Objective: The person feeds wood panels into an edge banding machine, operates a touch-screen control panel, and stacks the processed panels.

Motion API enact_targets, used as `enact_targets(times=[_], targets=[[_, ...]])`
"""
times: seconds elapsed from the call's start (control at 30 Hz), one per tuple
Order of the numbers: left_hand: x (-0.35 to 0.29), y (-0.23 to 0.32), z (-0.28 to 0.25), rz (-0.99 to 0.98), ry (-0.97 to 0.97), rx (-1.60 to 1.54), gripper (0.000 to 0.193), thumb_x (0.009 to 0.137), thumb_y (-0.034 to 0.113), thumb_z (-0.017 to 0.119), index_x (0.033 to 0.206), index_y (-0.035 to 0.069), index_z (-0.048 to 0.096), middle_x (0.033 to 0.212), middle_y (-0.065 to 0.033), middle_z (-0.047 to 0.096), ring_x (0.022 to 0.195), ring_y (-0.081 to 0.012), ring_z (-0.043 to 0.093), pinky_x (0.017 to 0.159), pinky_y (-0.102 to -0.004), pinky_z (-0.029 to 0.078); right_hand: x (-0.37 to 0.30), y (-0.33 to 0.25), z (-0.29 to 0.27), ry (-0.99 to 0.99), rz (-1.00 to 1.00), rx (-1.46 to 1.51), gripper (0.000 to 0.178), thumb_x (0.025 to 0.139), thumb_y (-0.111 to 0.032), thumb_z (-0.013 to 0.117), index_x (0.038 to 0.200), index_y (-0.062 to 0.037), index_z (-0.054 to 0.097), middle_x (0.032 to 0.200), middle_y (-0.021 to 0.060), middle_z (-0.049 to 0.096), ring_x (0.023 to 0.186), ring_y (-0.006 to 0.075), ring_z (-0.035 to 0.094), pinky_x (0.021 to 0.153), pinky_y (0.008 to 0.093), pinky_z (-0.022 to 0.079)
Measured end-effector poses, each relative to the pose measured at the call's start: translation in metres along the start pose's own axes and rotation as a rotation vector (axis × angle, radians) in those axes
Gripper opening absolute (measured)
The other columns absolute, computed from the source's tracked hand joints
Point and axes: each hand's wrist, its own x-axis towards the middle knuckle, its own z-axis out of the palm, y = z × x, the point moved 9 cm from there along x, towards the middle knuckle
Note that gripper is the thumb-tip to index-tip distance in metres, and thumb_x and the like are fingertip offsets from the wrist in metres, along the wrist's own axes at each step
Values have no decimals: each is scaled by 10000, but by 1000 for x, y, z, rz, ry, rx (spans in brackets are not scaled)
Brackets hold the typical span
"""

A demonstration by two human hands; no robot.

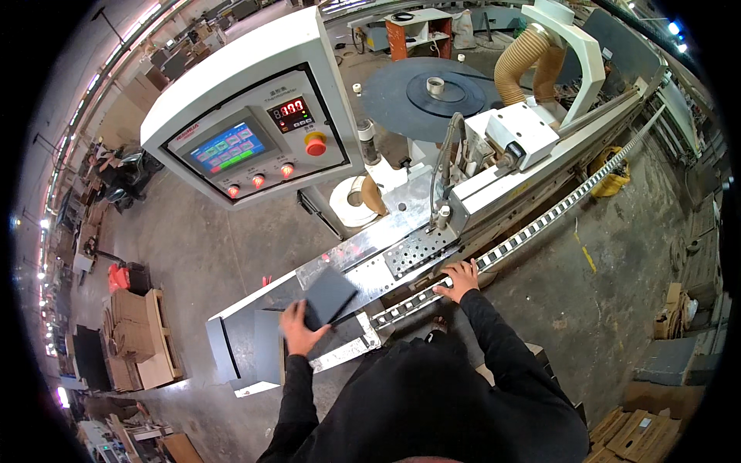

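Observation:
My left hand holds a small dark grey rectangular panel by its near left edge, with the thumb at the lower side. The panel is tilted over the metal work table of an edge banding machine and looks slightly blurred. Another grey panel lies on the table just left of that hand. My right hand rests on the roller rail along the machine's near side, its fingers spread and holding nothing. Beside the rail, ahead of my hands, is a perforated metal plate.
A control box with a screen, lit buttons and a red stop knob overhangs at the left. Behind the table are a large dark disc, a tape roll and a ribbed tan hose. Cardboard stacks stand on the floor.

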Motion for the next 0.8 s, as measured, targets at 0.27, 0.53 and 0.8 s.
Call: enact_targets(times=[0.27,0.53,0.8], targets=[[65,134,101,329,-134,-62,905,718,579,887,1448,112,627,1550,-220,493,1419,-460,444,1215,-579,325,-5,0,-32,316,129,338,291,965,-331,760,1135,-94,759,1117,157,730,1122,359,655,1026,495,512],[92,195,128,234,4,-14,734,775,534,866,1350,120,675,1461,-144,565,1411,-349,467,1253,-557,236,29,0,93,-16,395,1402,419,1045,-345,700,1327,-38,658,1117,42,724,1037,192,712,883,350,553],[62,137,120,218,-87,50,738,877,497,793,1489,138,588,1618,-124,475,1502,-374,398,1255,-553,259,16,-68,84,-38,687,2072,833,1056,-441,646,1659,-15,259,1668,218,327,1534,355,371,1286,459,295]])
